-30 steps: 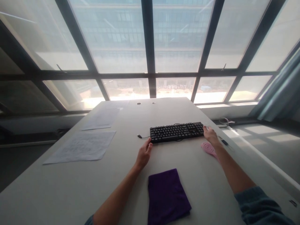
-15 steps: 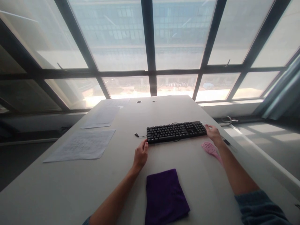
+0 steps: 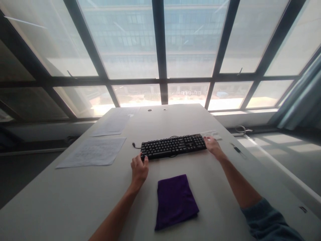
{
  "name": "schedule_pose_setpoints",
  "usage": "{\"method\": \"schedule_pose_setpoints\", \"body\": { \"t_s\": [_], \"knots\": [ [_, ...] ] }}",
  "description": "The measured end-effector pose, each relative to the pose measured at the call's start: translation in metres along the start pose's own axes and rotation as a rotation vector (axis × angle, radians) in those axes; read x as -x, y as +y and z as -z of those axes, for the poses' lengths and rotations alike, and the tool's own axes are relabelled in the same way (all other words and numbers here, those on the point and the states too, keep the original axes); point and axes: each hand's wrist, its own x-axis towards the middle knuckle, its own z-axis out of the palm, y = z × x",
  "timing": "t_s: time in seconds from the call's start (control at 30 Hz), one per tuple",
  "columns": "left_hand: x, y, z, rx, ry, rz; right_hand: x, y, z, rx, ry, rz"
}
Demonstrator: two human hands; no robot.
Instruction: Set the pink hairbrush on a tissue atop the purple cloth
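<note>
Keyboard [image 3: 173,146]: black, keys up, set lengthwise across the white table [image 3: 100,201], right end slightly farther off than left; any slight lift impossible to tell.
Left hand [image 3: 139,170]: fingers closed on the left near corner, with thumb at the near edge; fingertips partly hidden.
Right hand [image 3: 212,145]: fingers closed on the right end, with little gap; firmness of grip not readable.
Keyboard handling, done: both ends in hand, body level and clear of papers and cloth, by judgement well along.
Keyboard handling, left: release at both ends not yet made; slight slant not squared.
Cable plug [image 3: 133,145]: loose on table, just beyond left hand, unconnected.
White item [image 3: 215,134]: beyond right hand, partly covered, nature unclear.
Purple cloth [image 3: 177,202]: folded, flat, on the near side of keyboard, between forearms, untouched.
Papers [image 3: 92,152]: flat at table's left side, apart from left hand; writing illegible.
Small dark item [image 3: 237,149]: near right table edge, beyond reach of right fingers as now placed; possibly a tool.
Windows [image 3: 135,43]: behind table, dark-framed, bright.
Curtain [image 3: 298,107]: blue-grey, far right.
</note>
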Motion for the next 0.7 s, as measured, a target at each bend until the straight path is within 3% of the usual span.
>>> {"method": "schedule_pose_setpoints", "body": {
  "t_s": [0.13, 0.2, 0.27, 0.37, 0.47, 0.57, 0.7],
  "knots": [
    [0.007, 0.01, 0.015, -0.028, 0.033, -0.051, 0.028, -0.026, 0.0, 0.031, 0.02, 0.038],
    [0.02, 0.025, 0.024, -0.029, 0.006, -0.167, 0.055, -0.042, -0.001, 0.003, 0.071, 0.153],
    [0.043, 0.042, 0.032, -0.031, -0.108, -0.345, 0.094, -0.058, -0.006, -0.095, 0.084, 0.342],
    [0.085, 0.057, 0.037, -0.077, -0.357, -0.525, 0.162, -0.074, -0.019, -0.221, -0.089, 0.57],
    [0.115, 0.055, 0.035, -0.216, -0.572, -0.644, 0.211, -0.077, -0.028, -0.126, -0.325, 0.67],
    [0.122, 0.045, 0.035, -0.371, -0.699, -0.708, 0.226, -0.071, -0.027, 0.056, -0.517, 0.725],
    [0.116, 0.038, 0.039, -0.467, -0.734, -0.703, 0.219, -0.065, -0.018, 0.211, -0.585, 0.715]
  ]
}}
